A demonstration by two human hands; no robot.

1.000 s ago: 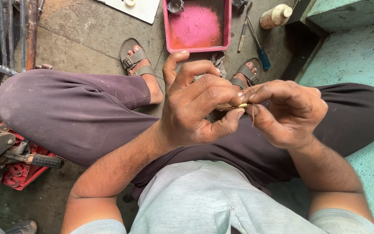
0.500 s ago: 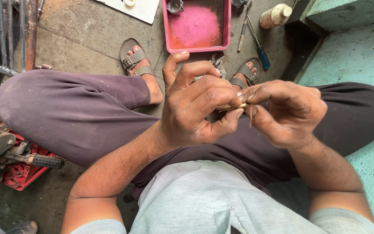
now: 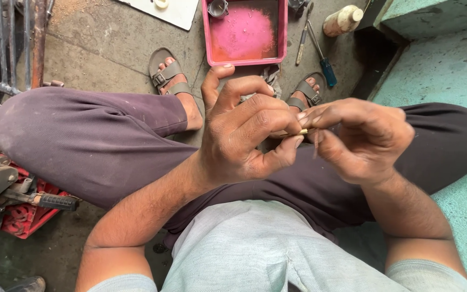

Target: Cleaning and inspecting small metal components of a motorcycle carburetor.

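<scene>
Roughly centre frame: both hands met above the lap, fingertips together.
Left hand (image 3: pixel 244 135): fingers curled, thumb and forefinger pinched on a small yellowish pin-like part (image 3: pixel 301 131).
Right hand (image 3: pixel 363 138): fingertips closed on the same part from the other side; a thin reddish-brown sliver hung down just under its fingers.
Part axis: long axis ran about level, left to right across the frame, slightly raised toward the right hand; which end was the tip, cannot tell, mostly hidden by fingers.
Part location: between the two hands, over the dark trousers (image 3: pixel 93 140), well above the floor.
In the way: both hands' fingers covered most of the part.
Around: pink tray (image 3: pixel 282 32) on the concrete floor past the knees, small metal cup (image 3: pixel 218 7) in its corner; blue-handled screwdriver (image 3: pixel 322 57) and a second slim tool (image 3: pixel 302 40) right of the tray; pale bottle (image 3: pixel 342 20) beyond them.
Counts: two hands, one part, one tray, two tools, one bottle, two sandals (image 3: pixel 166 73).
Left edge: red crate (image 3: pixel 25 213), metal bars.
</scene>
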